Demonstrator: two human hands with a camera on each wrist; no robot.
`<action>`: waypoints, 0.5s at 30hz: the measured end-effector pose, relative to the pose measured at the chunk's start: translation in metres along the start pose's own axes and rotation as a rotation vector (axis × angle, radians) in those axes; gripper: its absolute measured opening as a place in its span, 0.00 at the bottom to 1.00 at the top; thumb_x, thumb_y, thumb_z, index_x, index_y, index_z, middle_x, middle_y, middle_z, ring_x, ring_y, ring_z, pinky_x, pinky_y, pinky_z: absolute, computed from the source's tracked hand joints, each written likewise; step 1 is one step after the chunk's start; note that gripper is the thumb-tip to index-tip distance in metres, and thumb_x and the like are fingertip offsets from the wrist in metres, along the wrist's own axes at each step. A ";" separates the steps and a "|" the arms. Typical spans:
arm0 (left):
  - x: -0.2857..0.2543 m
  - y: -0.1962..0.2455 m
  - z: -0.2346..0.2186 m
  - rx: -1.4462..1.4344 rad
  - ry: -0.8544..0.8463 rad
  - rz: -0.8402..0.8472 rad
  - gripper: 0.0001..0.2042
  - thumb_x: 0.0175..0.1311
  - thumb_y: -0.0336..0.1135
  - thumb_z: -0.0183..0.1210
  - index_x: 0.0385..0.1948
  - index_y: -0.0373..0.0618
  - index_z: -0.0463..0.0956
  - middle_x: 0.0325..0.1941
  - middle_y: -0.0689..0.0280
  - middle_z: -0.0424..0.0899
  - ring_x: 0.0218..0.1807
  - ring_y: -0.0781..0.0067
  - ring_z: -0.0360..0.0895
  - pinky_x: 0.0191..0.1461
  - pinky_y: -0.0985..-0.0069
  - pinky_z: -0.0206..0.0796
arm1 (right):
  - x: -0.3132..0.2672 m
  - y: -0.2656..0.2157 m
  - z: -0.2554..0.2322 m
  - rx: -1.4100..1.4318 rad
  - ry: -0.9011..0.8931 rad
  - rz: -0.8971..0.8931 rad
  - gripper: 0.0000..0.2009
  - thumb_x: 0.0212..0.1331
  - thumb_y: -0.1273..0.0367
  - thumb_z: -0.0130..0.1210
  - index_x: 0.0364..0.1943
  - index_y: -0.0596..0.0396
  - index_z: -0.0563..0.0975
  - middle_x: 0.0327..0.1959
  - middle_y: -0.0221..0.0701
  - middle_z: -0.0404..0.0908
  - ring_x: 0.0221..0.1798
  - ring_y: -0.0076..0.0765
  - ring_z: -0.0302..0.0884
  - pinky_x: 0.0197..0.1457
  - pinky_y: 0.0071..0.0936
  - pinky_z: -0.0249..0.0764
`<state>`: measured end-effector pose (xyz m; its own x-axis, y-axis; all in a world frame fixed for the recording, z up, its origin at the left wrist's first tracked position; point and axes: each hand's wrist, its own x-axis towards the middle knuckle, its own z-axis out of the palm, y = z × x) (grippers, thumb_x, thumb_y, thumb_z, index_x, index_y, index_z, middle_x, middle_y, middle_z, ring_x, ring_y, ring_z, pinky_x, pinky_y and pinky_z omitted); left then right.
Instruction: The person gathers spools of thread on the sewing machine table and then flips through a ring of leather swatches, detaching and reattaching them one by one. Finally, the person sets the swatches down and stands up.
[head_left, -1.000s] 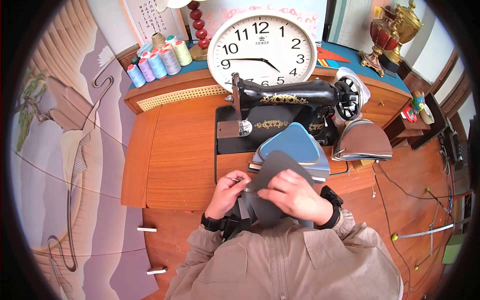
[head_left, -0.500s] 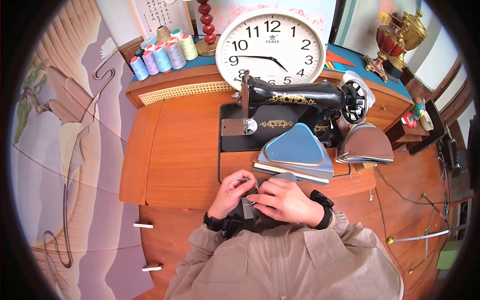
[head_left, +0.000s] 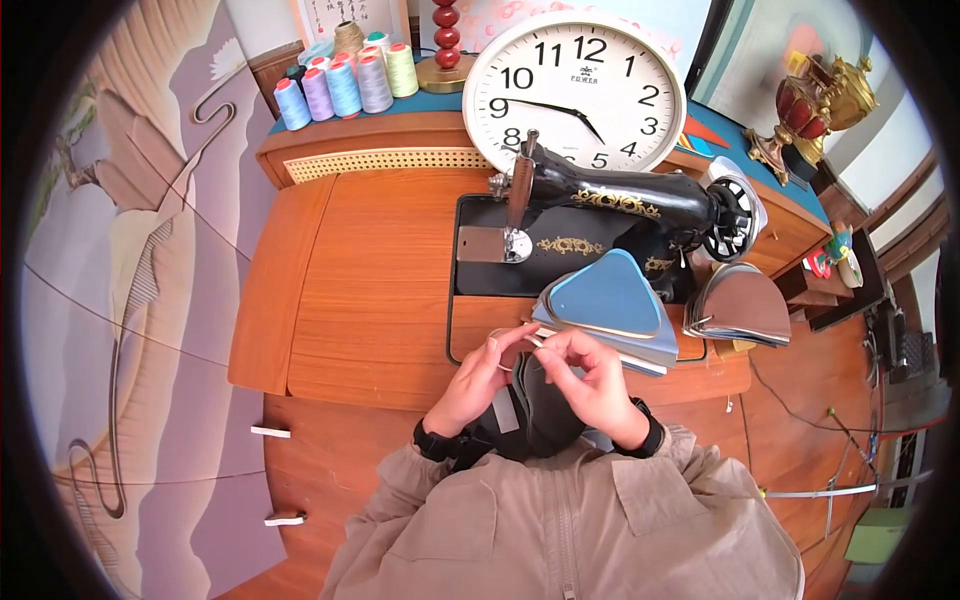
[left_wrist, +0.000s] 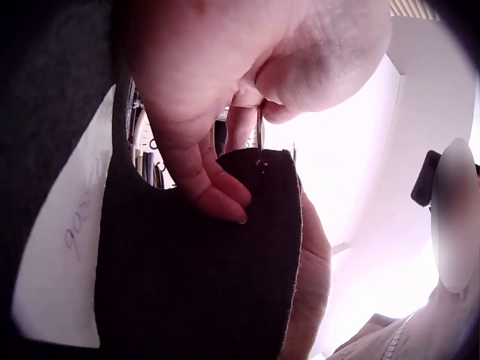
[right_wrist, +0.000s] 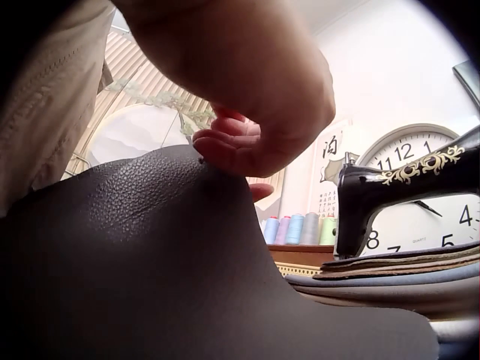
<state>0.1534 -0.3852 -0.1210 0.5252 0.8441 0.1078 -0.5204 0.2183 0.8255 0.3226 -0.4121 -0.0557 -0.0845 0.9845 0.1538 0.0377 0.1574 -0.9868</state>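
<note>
Dark grey leather swatches [head_left: 548,415] hang below both hands, close to the person's jacket. A white label [head_left: 505,410] shows on them, with handwriting visible in the left wrist view. A thin metal ring [left_wrist: 260,135] runs through a hole near the top edge of one swatch. The left hand [head_left: 472,388] holds this ring between thumb and fingers, its fingertips overlapping the swatch in the left wrist view. With thumb and forefinger the right hand [head_left: 597,388] pinches the ring near the left fingertips. In the right wrist view, grained leather [right_wrist: 135,195] reaches up to the right fingers.
Just beyond the hands lies a stack of blue and grey swatches [head_left: 610,295], with a brown swatch bundle [head_left: 742,303] to its right. A black sewing machine [head_left: 620,195] stands behind, before a large clock [head_left: 575,95]. Thread spools [head_left: 343,90] line the back left.
The dark swatch that stood up in front of the right hand has dropped below the hands. Both hands have come together higher up at the ring. The head view has shifted slightly.
</note>
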 end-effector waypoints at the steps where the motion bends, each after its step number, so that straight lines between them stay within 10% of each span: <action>1: 0.001 0.003 0.004 0.009 -0.007 0.045 0.27 0.78 0.50 0.32 0.64 0.37 0.63 0.61 0.64 0.70 0.55 0.74 0.71 0.59 0.71 0.65 | 0.000 -0.002 0.000 -0.003 -0.003 0.003 0.03 0.61 0.73 0.58 0.35 0.60 0.79 0.26 0.27 0.79 0.26 0.17 0.74 0.31 0.18 0.70; 4: 0.002 0.012 0.005 0.056 -0.035 0.104 0.26 0.78 0.48 0.33 0.64 0.36 0.62 0.64 0.61 0.68 0.59 0.70 0.69 0.62 0.69 0.62 | 0.001 -0.004 0.004 -0.350 -0.196 -0.054 0.06 0.65 0.71 0.56 0.38 0.60 0.78 0.28 0.24 0.80 0.30 0.16 0.74 0.34 0.18 0.72; 8: -0.001 0.014 0.005 0.121 0.104 0.156 0.26 0.75 0.47 0.42 0.64 0.35 0.59 0.64 0.59 0.66 0.58 0.70 0.68 0.61 0.69 0.61 | 0.003 -0.004 0.003 -0.025 -0.065 0.057 0.07 0.68 0.69 0.53 0.38 0.60 0.78 0.28 0.25 0.80 0.31 0.16 0.75 0.35 0.18 0.73; 12: 0.007 0.053 0.023 0.435 0.455 0.619 0.19 0.71 0.39 0.45 0.58 0.36 0.63 0.57 0.59 0.68 0.51 0.71 0.70 0.56 0.69 0.63 | 0.001 0.006 -0.019 0.124 -0.009 0.144 0.08 0.69 0.67 0.52 0.36 0.56 0.78 0.25 0.23 0.77 0.26 0.16 0.72 0.30 0.15 0.69; 15: -0.002 0.136 0.072 0.571 -0.262 0.598 0.20 0.73 0.43 0.43 0.51 0.32 0.71 0.49 0.56 0.74 0.52 0.64 0.70 0.59 0.67 0.61 | -0.010 0.007 -0.027 0.122 -0.008 0.168 0.08 0.69 0.66 0.52 0.36 0.56 0.77 0.25 0.24 0.77 0.25 0.17 0.72 0.29 0.17 0.69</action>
<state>0.1297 -0.3925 0.0312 0.4458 0.5836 0.6787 -0.3781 -0.5645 0.7337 0.3508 -0.4185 -0.0629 -0.0954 0.9953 -0.0133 -0.0692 -0.0200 -0.9974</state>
